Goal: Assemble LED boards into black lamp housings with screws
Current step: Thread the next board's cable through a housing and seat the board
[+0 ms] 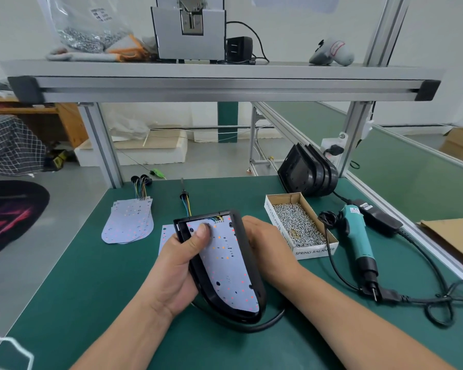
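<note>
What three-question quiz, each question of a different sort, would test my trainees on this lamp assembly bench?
1. True or false: the LED board lies inside the black housing that the left hand and right hand hold.
2. Where does the electric screwdriver lie? A in the right hand; B on the green mat, right of the screw box; C inside the screw box.
3. Which hand's thumb presses on the board?
Key: 1 true; 2 B; 3 the left.
</note>
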